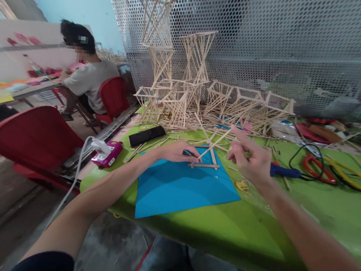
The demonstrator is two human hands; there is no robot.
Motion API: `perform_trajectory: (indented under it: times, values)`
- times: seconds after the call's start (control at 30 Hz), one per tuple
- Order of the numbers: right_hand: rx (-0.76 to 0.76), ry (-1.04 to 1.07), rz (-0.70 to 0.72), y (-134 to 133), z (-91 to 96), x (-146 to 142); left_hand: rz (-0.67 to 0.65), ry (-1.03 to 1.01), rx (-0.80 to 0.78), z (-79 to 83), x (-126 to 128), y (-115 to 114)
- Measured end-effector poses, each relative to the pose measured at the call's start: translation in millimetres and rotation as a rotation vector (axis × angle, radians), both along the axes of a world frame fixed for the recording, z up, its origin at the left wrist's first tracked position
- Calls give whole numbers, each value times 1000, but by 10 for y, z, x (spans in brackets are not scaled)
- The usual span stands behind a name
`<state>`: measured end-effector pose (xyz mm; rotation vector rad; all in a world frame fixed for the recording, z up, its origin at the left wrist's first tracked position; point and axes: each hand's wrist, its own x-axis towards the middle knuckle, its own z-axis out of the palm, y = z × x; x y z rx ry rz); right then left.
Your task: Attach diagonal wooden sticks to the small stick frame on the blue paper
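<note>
A thin wooden stick point(215, 143) slants up from a small square frame of wooden sticks point(211, 166), which rests on a blue sheet point(175, 190). My left hand point(179, 151) is closed around the slanting stick's lower end, low over the frame's left side. At the stick's upper end is my right hand point(252, 155), its index fingertip against the tip and its other fingers curled. The exact grip of the right thumb is hard to see. A blue-handled tool with a black cord point(285, 171) lies just right of that hand.
Stick towers point(160, 61) and loose sticks crowd the back of the green table point(329, 209), before a perforated metal screen point(272, 42). A black phone point(147, 135) and purple power strip point(107, 154) lie left. Red chairs point(36, 138) and a seated person point(91, 71) are beyond.
</note>
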<state>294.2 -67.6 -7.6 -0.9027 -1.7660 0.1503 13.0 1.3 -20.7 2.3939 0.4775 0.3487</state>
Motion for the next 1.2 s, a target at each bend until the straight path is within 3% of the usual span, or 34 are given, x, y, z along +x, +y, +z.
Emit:
perform_trajectory:
  times: [1.2]
  values:
    - [-74, -2, 5, -11, 24, -5, 11, 44, 12, 29, 22, -12]
